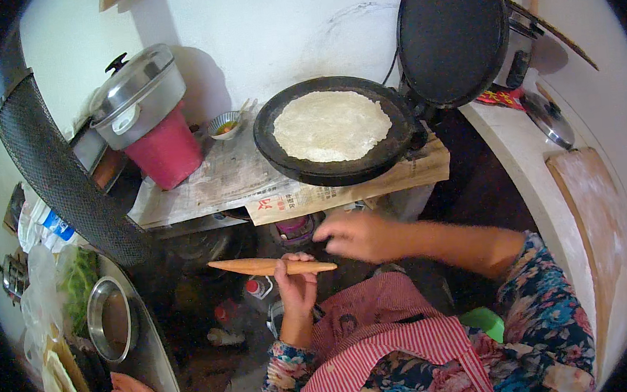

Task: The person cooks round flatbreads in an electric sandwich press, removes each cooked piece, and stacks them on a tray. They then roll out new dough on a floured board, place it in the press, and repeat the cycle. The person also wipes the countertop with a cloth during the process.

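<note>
My left hand (297,286) grips a tapered wooden rolling pin (247,266) near its right end, holding it level in front of the apron. Motion blurs my right hand (358,236), which is just above and right of the pin's tip; its fingers look bent, and whether they hold anything is unclear. Beyond both hands, a thin round of pale dough (332,125) lies flat on the black plate of an electric griddle (339,174). The griddle's round lid (451,36) stands raised at the back right.
Newspaper (218,176) covers the table under the griddle. On it are a striped bowl (225,125) and a red bucket (166,152) bearing a lidded pot (140,93). A floured board (598,240) lies on the right ledge; a metal basin (110,320) stands left.
</note>
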Tool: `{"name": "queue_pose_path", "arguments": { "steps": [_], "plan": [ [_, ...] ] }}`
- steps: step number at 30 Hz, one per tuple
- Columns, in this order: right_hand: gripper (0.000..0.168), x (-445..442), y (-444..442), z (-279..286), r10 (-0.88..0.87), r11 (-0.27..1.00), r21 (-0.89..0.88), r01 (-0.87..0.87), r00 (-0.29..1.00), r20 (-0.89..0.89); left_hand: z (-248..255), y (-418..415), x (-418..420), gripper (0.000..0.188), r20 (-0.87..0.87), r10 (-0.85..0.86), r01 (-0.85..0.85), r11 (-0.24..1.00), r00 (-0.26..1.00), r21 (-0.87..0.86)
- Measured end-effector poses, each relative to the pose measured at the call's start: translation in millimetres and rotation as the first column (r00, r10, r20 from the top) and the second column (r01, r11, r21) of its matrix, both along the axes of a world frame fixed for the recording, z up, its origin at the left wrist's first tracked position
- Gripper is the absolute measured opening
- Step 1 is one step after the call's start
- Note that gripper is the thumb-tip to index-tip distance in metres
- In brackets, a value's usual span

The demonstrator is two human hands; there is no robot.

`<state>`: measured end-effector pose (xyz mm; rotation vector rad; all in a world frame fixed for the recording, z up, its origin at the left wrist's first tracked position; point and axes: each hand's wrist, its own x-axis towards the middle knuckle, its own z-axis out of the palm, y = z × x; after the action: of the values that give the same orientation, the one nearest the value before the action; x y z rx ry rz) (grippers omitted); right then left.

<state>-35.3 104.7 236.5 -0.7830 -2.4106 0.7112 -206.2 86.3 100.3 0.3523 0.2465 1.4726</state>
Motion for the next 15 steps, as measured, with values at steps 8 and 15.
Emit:
{"name": "queue_pose_path", "arguments": {
  "steps": [8,15],
  "plan": [
    [0.025,148,16,211,-0.542,0.554,0.231,0.8,0.557,-0.63,-71,3,-23,0.019,0.031,-0.063,0.067,0.989,0.998,-0.133],
    [0.031,341,47,318,-0.603,0.292,0.133,0.947,0.29,-0.743,-72,19,-4,0.019,-0.071,-0.265,0.256,0.96,0.962,-0.115]
  ]
}}
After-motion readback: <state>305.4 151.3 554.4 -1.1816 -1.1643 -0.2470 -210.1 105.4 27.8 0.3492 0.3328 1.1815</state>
